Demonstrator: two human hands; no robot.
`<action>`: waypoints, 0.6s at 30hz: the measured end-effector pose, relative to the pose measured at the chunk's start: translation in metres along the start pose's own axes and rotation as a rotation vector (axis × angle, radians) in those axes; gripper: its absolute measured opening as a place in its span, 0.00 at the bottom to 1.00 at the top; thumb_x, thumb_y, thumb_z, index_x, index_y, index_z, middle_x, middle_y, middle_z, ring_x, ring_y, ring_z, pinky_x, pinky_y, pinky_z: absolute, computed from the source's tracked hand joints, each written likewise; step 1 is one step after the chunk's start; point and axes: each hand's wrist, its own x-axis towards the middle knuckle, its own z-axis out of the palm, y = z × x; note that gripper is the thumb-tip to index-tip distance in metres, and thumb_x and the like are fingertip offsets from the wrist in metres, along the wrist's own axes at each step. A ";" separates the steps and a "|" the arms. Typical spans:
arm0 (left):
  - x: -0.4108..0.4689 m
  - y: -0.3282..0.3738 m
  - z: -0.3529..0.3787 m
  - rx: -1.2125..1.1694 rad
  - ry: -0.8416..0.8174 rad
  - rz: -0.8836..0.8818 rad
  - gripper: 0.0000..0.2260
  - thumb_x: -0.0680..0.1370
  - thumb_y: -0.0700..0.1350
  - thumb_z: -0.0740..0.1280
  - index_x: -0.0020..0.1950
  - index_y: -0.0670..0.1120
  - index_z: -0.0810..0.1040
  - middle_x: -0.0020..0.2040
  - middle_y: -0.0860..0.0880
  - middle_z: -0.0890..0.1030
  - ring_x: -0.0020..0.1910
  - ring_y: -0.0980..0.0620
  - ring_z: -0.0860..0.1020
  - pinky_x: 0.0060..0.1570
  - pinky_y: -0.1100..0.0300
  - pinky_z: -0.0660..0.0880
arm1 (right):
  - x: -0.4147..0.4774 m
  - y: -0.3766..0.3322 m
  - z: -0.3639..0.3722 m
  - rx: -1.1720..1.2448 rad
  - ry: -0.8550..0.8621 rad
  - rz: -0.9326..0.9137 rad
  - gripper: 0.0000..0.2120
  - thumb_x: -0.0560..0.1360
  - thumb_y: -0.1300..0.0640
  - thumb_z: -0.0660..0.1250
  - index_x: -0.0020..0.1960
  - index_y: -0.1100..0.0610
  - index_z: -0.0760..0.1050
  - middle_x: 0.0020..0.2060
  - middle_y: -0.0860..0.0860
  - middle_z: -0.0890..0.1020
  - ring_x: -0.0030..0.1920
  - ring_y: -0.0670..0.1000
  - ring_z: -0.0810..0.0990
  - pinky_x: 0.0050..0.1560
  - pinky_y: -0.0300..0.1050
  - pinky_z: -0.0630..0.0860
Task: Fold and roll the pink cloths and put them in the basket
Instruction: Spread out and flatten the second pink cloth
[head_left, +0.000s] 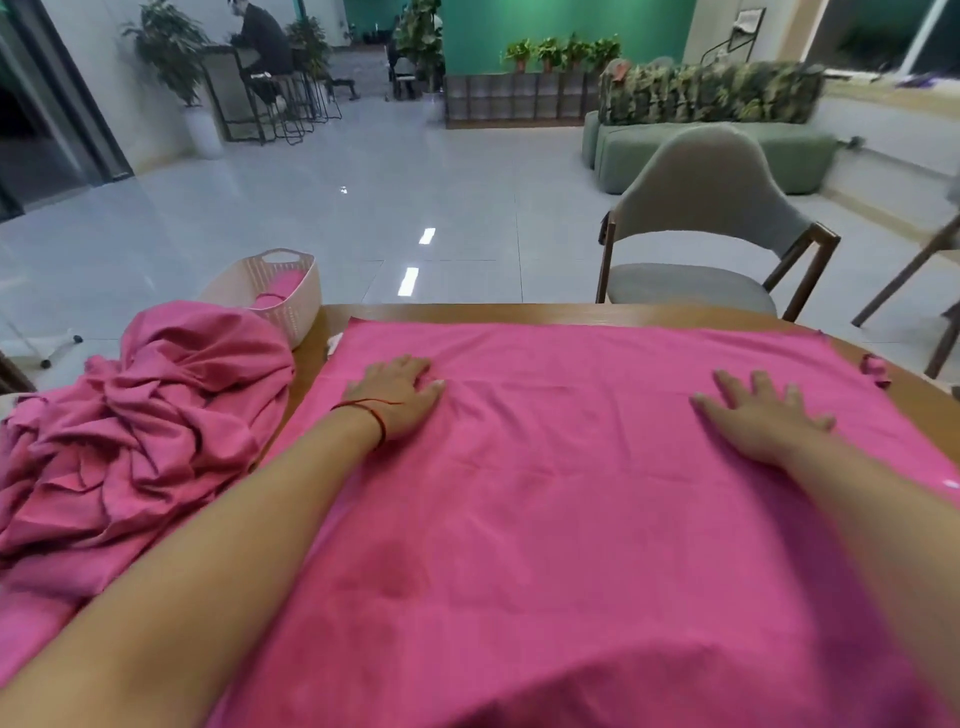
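- Wooden bench (467, 312) holds one pink cloth (571, 493), spread flat.
- Left hand (397, 400) and right hand (763, 423) press it, fingers (410, 366) straight.
- It looks soft and floppy; pinching two corners seems best.

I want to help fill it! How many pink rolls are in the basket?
2 show. The far roll lies toward the back of the basket; the near roll sits against its front wall. More may be hidden below the rim.
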 end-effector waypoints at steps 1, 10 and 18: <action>0.009 -0.001 0.005 0.041 -0.048 -0.036 0.35 0.78 0.75 0.46 0.83 0.63 0.55 0.85 0.56 0.53 0.84 0.42 0.53 0.79 0.33 0.51 | 0.007 0.002 0.001 -0.007 0.020 -0.009 0.42 0.73 0.17 0.40 0.84 0.31 0.44 0.87 0.48 0.44 0.85 0.66 0.45 0.75 0.83 0.44; 0.091 -0.001 0.016 0.164 -0.046 -0.100 0.33 0.79 0.76 0.42 0.82 0.69 0.42 0.85 0.57 0.40 0.84 0.42 0.42 0.76 0.27 0.41 | 0.091 -0.020 -0.011 -0.057 0.042 -0.053 0.43 0.72 0.16 0.38 0.83 0.30 0.42 0.86 0.47 0.43 0.85 0.63 0.44 0.76 0.81 0.43; 0.152 0.002 0.012 0.154 -0.027 -0.105 0.35 0.78 0.77 0.42 0.83 0.68 0.44 0.86 0.56 0.42 0.84 0.42 0.42 0.76 0.26 0.42 | 0.152 -0.040 -0.019 -0.046 0.050 -0.052 0.42 0.73 0.16 0.39 0.83 0.30 0.44 0.87 0.47 0.45 0.85 0.63 0.45 0.77 0.80 0.43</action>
